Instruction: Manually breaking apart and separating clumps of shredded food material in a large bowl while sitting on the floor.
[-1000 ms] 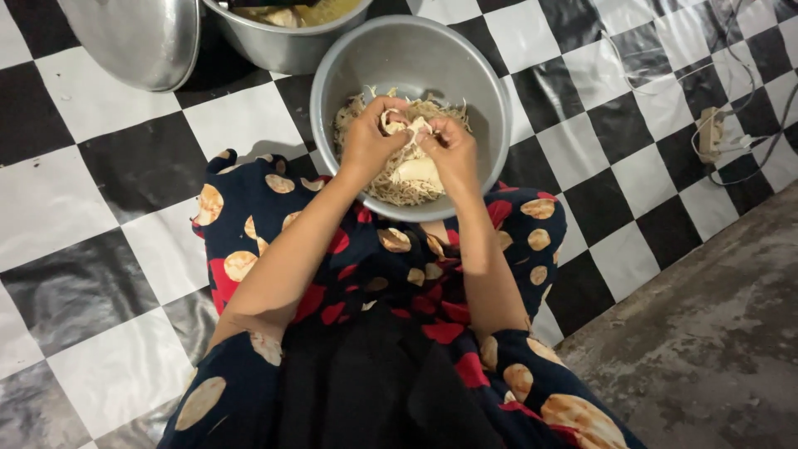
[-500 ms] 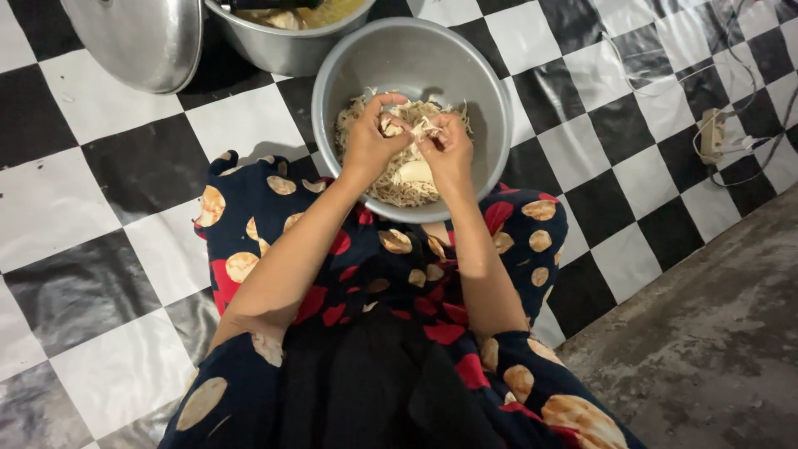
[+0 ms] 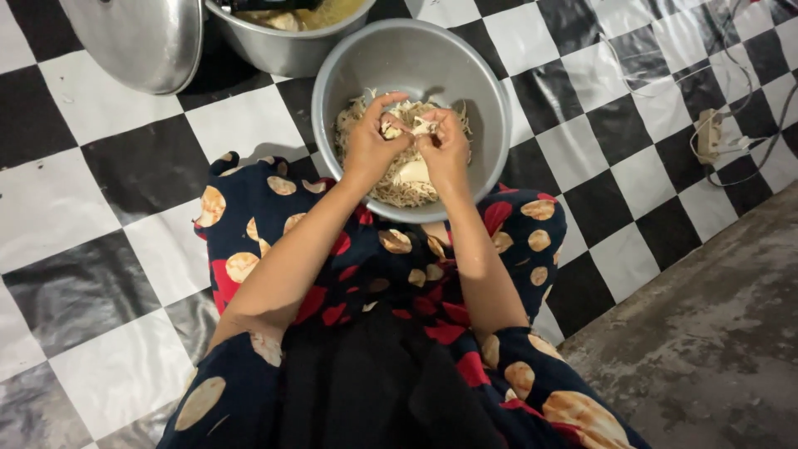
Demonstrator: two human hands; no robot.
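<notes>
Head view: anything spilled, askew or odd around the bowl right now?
No spill shows: the shredded food sits inside the metal bowl. Both hands pinch a pale piece above it. One oddity: a power strip with tangled cords lies on the checkered mat.

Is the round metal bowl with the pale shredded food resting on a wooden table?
No, the round metal bowl sits by the person's lap on a black-and-white checkered floor covering, with no table under it.

— What is under everything?

— A shiny floor mat of black and white squares. Beside it is bare grey concrete floor.

— What sits on the mat?

— A round silver metal bowl, a silver pot, a round silver lid, and a white plug strip with wires.
</notes>
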